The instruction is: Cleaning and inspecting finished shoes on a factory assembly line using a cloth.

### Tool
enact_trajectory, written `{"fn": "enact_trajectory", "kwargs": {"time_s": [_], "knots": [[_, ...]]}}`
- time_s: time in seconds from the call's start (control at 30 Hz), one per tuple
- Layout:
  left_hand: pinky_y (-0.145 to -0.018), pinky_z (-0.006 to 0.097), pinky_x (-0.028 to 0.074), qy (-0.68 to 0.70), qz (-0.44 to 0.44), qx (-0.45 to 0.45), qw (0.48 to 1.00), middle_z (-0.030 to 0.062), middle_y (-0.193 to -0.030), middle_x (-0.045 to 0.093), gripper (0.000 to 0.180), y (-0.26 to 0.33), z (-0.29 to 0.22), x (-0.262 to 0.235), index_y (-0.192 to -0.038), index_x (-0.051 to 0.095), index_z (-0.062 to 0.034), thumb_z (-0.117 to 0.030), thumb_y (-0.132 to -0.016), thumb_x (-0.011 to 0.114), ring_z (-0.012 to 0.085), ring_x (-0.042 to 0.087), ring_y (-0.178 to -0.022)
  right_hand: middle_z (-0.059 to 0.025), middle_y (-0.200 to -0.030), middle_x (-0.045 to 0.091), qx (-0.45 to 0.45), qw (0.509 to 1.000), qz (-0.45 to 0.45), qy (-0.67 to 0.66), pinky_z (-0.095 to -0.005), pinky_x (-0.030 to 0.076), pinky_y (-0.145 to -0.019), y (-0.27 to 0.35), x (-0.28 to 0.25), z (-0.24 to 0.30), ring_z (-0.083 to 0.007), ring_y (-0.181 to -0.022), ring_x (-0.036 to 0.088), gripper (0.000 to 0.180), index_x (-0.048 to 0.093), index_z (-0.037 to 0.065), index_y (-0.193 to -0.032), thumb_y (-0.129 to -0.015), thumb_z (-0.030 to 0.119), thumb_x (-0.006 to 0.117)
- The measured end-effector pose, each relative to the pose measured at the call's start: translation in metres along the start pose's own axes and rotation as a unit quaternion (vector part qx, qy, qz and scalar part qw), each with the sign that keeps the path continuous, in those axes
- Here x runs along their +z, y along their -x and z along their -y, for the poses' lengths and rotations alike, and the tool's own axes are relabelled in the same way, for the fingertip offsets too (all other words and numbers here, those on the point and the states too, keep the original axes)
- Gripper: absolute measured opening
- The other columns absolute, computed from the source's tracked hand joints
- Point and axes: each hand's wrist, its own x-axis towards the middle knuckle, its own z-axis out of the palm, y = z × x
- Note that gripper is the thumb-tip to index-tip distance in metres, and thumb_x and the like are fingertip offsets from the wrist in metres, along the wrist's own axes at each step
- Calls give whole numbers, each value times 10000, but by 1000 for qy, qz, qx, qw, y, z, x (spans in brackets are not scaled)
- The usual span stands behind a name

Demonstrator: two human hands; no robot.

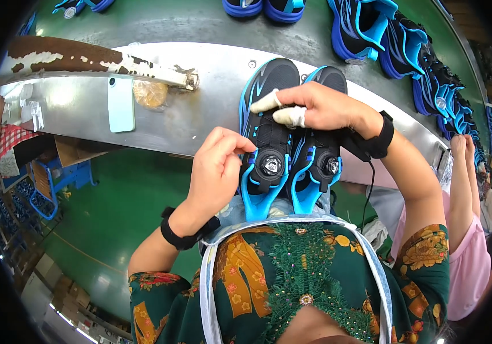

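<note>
Two black sports shoes with bright blue trim and dial closures lie side by side, heels toward me. My left hand (218, 166) is closed in a pinch at the outer edge of the left shoe (273, 140), beside its round dial (271, 165). What its fingertips hold is too small to make out. Across both shoes reaches my right hand (320, 106), two fingers in white finger cots, gripping the left shoe at its laced front. Part of the right shoe (327, 146) is hidden under that hand; its dial (330, 165) shows.
A worn brown-and-white bar (85, 57) crosses the metal bench (183, 129) at left. A pale green phone (121, 105) lies there beside a wrapped yellowish lump (150, 94). More blue-black shoes (366, 28) line the far surface. Another person's arms (462, 178) are at right; someone else stands far left.
</note>
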Motion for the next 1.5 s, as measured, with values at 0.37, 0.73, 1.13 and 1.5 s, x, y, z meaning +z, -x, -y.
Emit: {"fn": "enact_trajectory", "kwargs": {"time_s": [0.37, 0.73, 1.13, 1.5], "knots": [[-717, 272, 415, 19, 74, -68, 995, 55, -856, 456, 163, -20, 0, 13, -781, 495, -1, 125, -746, 397, 148, 475, -778, 41, -749, 571, 160, 978, -30, -127, -201, 407, -515, -1, 0, 8, -25, -518, 463, 324, 632, 161, -1298, -1023, 296, 527], [-716, 257, 376, 244, 119, -152, 950, 16, -818, 490, 149, -1, 26, -17, -749, 514, -59, 68, -766, 438, 113, 450, -753, -99, -1215, 680, 262, 964, 37, -1, -334, 494, -910, -12, -6, 28, -230, -999, 666, 374, 599, 235, -1340, -974, 164, 569], [-457, 219, 391, 444, 166, -355, 806, 167, -813, 670, 343, 56, -9, 0, -1085, 565, -34, -366, -1004, 540, 125, 595, -574, -203, -1070, 668, -67, 988, -65, 125, -396, 505, -863, 16, 26, 51, -341, -1006, 642, 402, 609, 89, -1282, -892, 166, 672], [-409, 222, 403, 431, 115, -265, 855, 130, -840, 639, 319, 60, -2, 21, -1126, 539, 3, -299, -1026, 511, 187, 681, -715, -153, -850, 577, -45, 936, -138, 321, -385, 517, -673, 43, 86, 70, -322, -738, 612, 392, 634, 67, -1217, -831, 78, 698]]}}
